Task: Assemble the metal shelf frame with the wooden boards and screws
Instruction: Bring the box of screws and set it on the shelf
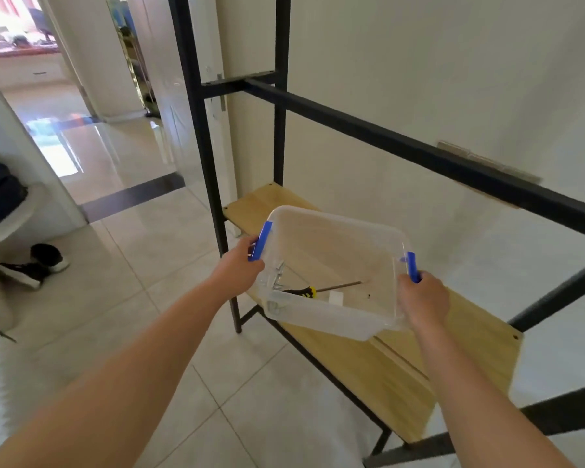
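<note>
The left hand (239, 265) curls round the left end of a clear plastic box (331, 265), fingers at its blue latch (260, 240), and the right hand (423, 300) grips the right end by the other blue latch (413, 266); between them the box is held tilted above the lowest shelf. Inside it, toward 8 o'clock, lie a screwdriver (321, 289) with a black and yellow handle, some metal hardware (277, 276) and a small white piece (336, 297). A black shoe (34, 265) lies on the tiled floor (142, 282) at 9 o'clock. The black metal frame (352, 121) stands against the wall, its crossbar running from 12 toward 3 o'clock over the box. A light wooden board (406, 376) sits on the bottom rails, running from centre to 5 o'clock, with a dark dot showing at each visible corner.
</note>
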